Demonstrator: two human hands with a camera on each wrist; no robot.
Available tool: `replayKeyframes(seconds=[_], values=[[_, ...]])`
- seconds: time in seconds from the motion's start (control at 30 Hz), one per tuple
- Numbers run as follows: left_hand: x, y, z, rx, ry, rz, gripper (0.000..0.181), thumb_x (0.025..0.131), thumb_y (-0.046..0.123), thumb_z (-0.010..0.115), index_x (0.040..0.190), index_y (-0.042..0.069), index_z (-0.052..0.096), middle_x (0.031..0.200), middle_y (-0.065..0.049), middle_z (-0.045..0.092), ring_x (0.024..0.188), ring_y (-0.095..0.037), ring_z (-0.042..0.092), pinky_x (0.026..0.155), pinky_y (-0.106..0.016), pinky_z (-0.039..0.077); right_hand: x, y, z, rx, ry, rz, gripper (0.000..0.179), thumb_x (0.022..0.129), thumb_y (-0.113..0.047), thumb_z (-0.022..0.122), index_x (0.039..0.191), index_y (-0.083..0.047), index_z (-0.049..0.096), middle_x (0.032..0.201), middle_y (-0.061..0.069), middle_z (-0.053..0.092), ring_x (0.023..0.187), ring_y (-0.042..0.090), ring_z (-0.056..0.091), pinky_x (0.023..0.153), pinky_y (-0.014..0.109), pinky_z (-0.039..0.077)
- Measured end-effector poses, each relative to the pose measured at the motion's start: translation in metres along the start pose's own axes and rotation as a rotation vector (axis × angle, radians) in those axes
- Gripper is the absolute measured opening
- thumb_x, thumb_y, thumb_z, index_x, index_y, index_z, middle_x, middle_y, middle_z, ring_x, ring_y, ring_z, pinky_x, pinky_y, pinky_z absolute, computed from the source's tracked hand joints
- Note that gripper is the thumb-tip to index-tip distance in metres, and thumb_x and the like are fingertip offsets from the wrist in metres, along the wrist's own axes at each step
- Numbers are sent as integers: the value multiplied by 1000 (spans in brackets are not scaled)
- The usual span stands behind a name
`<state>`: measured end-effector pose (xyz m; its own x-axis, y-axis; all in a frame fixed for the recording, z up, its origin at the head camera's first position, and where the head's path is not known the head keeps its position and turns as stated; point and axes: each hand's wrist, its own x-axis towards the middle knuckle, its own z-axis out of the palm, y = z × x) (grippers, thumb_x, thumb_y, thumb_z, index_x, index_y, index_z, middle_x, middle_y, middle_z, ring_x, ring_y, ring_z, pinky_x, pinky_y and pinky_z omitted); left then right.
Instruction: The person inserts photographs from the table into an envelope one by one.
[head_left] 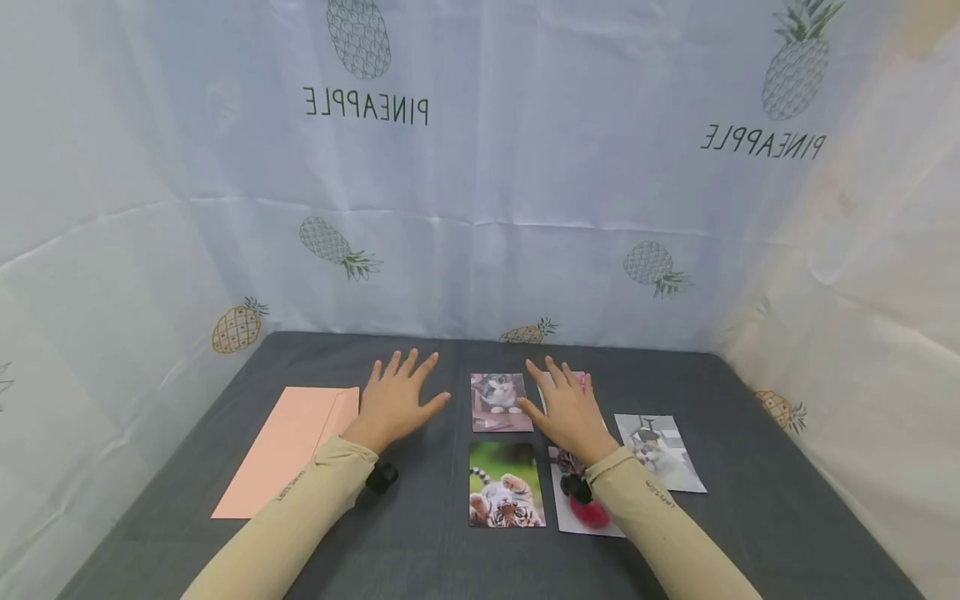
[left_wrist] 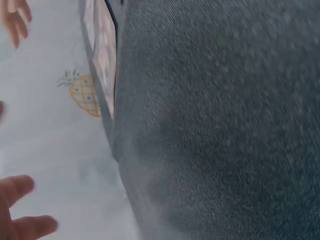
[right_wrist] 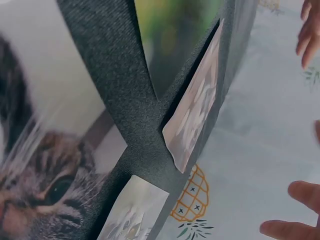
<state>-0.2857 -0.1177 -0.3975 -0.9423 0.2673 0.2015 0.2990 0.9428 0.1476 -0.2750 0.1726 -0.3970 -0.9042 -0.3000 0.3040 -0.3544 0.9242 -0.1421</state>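
Observation:
My left hand has its fingers spread, holding nothing, just right of a salmon-pink envelope. To its right, my right hand is also spread and holds nothing. It partly hides a photo with a pink corner. Left of that lies a kitten photo, also visible in the right wrist view. Nearer me are a tiger cub photo and a cat photo with a red ball, partly covered by my right forearm. A greyish photo lies farthest right.
The photos and envelope lie flat on a dark grey cloth-covered table. White pineapple-printed curtains hang behind the table and on both sides. A small black device is strapped at my left wrist, another at my right.

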Motion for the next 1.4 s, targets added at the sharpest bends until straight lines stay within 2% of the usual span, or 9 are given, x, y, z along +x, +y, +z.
replayKeyframes(seconds=[0.1, 0.13, 0.23, 0.33, 0.73, 0.97, 1.13, 1.27, 1.4], values=[[-2, 1, -1, 9, -21, 3, 64, 95, 51, 51, 149, 20, 39, 151, -18, 39, 139, -41, 35, 113, -59, 25, -1, -1, 0, -17, -7, -17, 58, 94, -44, 59, 143, -17, 48, 145, 19, 47, 131, 42, 45, 107, 63, 31], [-3, 2, -2, 2, -30, 2, 60, 95, 47, 54, 147, 18, 43, 148, -18, 44, 132, -40, 45, 108, -57, 35, -2, -1, 0, -23, -12, -19, 54, 94, -41, 61, 140, -15, 52, 141, 18, 52, 126, 40, 51, 104, 59, 37], [-4, 3, -2, -34, -61, -14, 48, 95, 37, 58, 137, 13, 56, 134, -15, 59, 105, -32, 65, 76, -44, 55, -3, -2, 0, -27, -31, -21, 41, 93, -36, 62, 127, -12, 63, 122, 14, 66, 102, 33, 66, 85, 50, 53], [-5, 4, -1, -95, -93, -42, 39, 95, 33, 59, 127, 11, 64, 119, -12, 68, 71, -18, 66, 47, -31, 44, -3, -3, 0, -4, -53, -5, 32, 93, -33, 63, 117, -12, 68, 105, 9, 72, 83, 26, 69, 69, 43, 55], [-11, 6, -6, -140, -105, -33, 32, 95, 31, 60, 119, 11, 67, 102, -9, 72, 58, -11, 55, 45, -28, 39, -3, -5, -1, 50, -73, 5, 19, 93, -27, 63, 106, -15, 70, 79, -3, 68, 59, 9, 55, 52, 29, 43], [-12, -5, -10, -120, -120, -37, 33, 95, 32, 58, 121, 12, 66, 99, -6, 72, 59, -10, 57, 47, -28, 40, -5, -1, -9, 64, -117, 38, 24, 94, -30, 62, 112, -15, 69, 92, 1, 72, 65, 12, 62, 53, 30, 47], [-18, -26, -33, -100, -141, -52, 36, 96, 31, 56, 124, 10, 63, 102, -10, 71, 55, -11, 55, 48, -30, 42, -11, 17, -22, 79, -96, 66, 25, 95, -28, 61, 113, -13, 69, 94, 4, 73, 68, 15, 66, 52, 32, 49], [-28, -53, -54, -92, -147, -65, 35, 96, 30, 55, 123, 9, 63, 112, -13, 69, 76, -20, 67, 60, -38, 52, -19, 43, -30, 87, -105, 109, 26, 96, -26, 59, 115, -10, 67, 97, 8, 73, 75, 19, 69, 57, 35, 53], [-42, -86, -65, -102, -150, -66, 38, 97, 29, 54, 126, 6, 61, 118, -17, 66, 101, -34, 66, 76, -50, 54, -32, 73, -37, 83, -148, 164, 28, 96, -25, 59, 116, -8, 66, 104, 12, 71, 89, 28, 69, 69, 46, 55]])
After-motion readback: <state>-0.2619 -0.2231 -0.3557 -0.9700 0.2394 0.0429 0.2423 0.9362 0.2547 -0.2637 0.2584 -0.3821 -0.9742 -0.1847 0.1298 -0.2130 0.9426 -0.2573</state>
